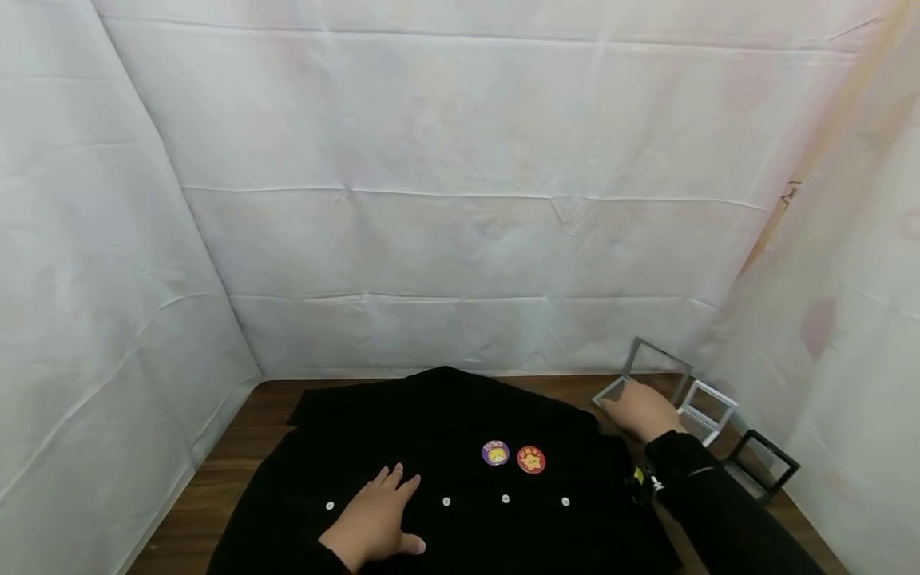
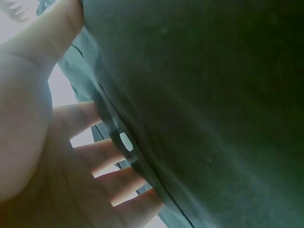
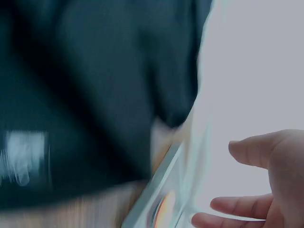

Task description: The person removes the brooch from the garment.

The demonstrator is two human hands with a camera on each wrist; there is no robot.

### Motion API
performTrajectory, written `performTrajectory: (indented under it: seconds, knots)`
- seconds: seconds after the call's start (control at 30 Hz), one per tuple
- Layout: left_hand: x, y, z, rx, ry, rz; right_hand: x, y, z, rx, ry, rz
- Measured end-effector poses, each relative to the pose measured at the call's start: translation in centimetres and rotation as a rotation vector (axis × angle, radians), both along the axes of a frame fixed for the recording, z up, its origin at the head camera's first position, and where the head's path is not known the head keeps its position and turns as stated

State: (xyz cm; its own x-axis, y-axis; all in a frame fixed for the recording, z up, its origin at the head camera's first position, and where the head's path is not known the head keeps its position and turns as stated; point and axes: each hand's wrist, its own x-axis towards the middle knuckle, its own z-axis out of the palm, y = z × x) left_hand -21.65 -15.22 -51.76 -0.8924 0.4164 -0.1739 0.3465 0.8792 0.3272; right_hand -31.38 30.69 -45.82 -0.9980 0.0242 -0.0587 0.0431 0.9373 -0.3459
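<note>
On the wooden table (image 1: 237, 447), seen from the head camera, a black shirt (image 1: 446, 447) lies spread flat with its row of white buttons (image 1: 446, 501) running left to right near the front edge. Two round badges sit side by side on the cloth just beyond that row, a purple badge (image 1: 495, 453) on the left and a red badge (image 1: 531, 460) on the right, nearly touching. The left hand (image 1: 377, 519) rests palm-down on the near left part of the shirt, fingers straight and slightly spread, gripping nothing. The right hand (image 1: 640, 411) lies at the far right, just past the shirt's edge, over the base of an open grey frame box (image 1: 650, 367) whose lid stands up behind it; its fingers look relaxed, though whether they pinch anything there cannot be told from this view. A white frame box (image 1: 707, 409) and a black frame box (image 1: 765, 465) stand further right, near the white backdrop (image 1: 460, 200). In the left wrist view the left hand (image 2: 71, 156) presses flat, fingers (image 2: 102, 161) straight, against the dark shirt (image 2: 204, 109), a white button (image 2: 126, 141) showing between them. In the right wrist view (heavily blurred) the right hand (image 3: 266, 185) shows loosely bent, parted fingers (image 3: 232, 206) holding nothing, just beside the edge of the grey frame box (image 3: 159, 190), with the shirt (image 3: 95, 95) to the left.
</note>
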Motion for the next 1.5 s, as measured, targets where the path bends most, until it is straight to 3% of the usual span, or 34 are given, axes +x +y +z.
performTrajectory:
  seconds: [0.23, 0.37, 0.5, 0.63, 0.8, 1.07, 1.27, 1.5]
  knots:
    - [0.2, -1.3, -0.3, 0.029, 0.007, 0.018, 3.5, -5.1, -1.0, -0.077, 0.079, 0.057]
    - [0.3, -1.1, 0.5, 0.039, -0.028, 0.039, 5.7, -7.0, -1.2, -0.108, 0.107, 0.098]
    - [0.3, -0.3, 1.9, 0.052, -0.001, 0.062, 7.6, -8.0, -1.2, -0.058, 0.153, 0.164]
    - [0.1, 1.1, 2.8, 0.048, 0.055, 0.03, 8.6, -8.5, -1.3, 0.036, 0.191, 0.23]
    - [-0.5, 3.6, 2.7, 0.023, 0.118, -0.031, 8.9, -9.3, -2.0, 0.094, 0.219, 0.3]
    - [-2.2, 8.5, 2.4, -0.052, 0.135, -0.145, 8.9, -11.1, -3.1, 0.17, 0.234, 0.396]
    - [-3.9, 10.6, 1.8, -0.026, 0.217, -0.137, 7.9, -12.2, -3.6, 0.116, 0.24, 0.41]
    - [-5.2, 11.8, 1.4, -0.023, 0.163, -0.1, 6.4, -12.8, -5.0, 0.065, 0.197, 0.414]
